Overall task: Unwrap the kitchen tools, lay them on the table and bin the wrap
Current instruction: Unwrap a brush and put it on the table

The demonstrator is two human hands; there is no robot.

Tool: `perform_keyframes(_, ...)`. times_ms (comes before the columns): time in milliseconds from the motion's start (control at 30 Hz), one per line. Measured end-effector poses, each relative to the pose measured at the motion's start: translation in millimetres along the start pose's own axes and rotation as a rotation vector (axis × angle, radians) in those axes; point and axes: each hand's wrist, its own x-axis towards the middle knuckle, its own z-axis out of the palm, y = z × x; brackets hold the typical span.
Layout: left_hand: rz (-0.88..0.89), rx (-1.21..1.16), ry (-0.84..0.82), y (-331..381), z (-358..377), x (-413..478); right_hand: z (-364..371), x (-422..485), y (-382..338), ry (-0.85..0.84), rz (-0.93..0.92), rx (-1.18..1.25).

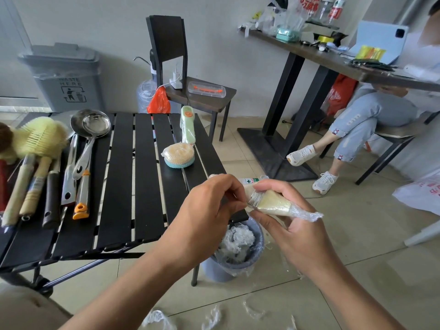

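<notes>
We see the wrapped brush (276, 204) held in the air just off the front right corner of the black slatted surface (119, 186), above a small grey bin (221, 270). Our right hand (297, 232) curls round its pale bristle head, thumb across the top. Our left hand (209, 210) pinches the clear wrap (309, 214) at the metal collar, fingertips drawn together. A twisted tail of that wrap sticks out past the bristles to the right. The bin holds crumpled film (235, 239), and more scraps (157, 317) lie on the floor tiles near us.

Along the left edge of the surface we find bare tools lying side by side: yellow bottle brushes (40, 136), steel ladles (95, 125) and an orange-handled peeler (82, 194). Towards the right edge sit a stack of scouring pads (178, 154) and, just behind it, a green-handled tool (188, 127), both under film. Beyond the far left corner stands a large grey waste bin (66, 75). A seated person (362, 120) is well apart at the right
</notes>
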Motion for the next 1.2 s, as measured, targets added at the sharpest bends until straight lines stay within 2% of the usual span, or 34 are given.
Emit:
perform_keyframes(133, -0.019, -0.036, 0.008, -0.4, 1.1, 0.9, 1.9, 0.0, -0.3, 0.001, -0.034, -0.003)
perform_keyframes(300, -0.064, -0.157, -0.098, 4.2, -3.1, 2.0, 3.2, 0.8, -1.1, 0.011, -0.133, -0.038)
perform_keyframes(433, -0.110, -0.113, -0.130, 3.5, -2.5, 3.3, 2.7, 1.8, -0.9, -0.005, -0.196, -0.058)
perform_keyframes(667, -0.053, -0.107, -0.044, 4.7, -7.3, 2.1, -3.8, 2.2, -4.2, 0.015, -0.167, -0.038)
perform_keyframes(833, 0.091, 0.066, 0.026, 4.6, -8.8, -0.2, -3.8, -0.1, -5.9, -0.037, -0.121, 0.034)
perform_keyframes(933, 0.134, 0.084, 0.043, 4.9, -10.7, 1.3, -3.3, -1.0, -9.3, -0.030, -0.098, 0.058)
perform_keyframes(1200, 0.195, 0.088, -0.018, 11.1, -14.8, 2.7, -3.6, -1.4, -15.7, -0.005, -0.005, 0.132)
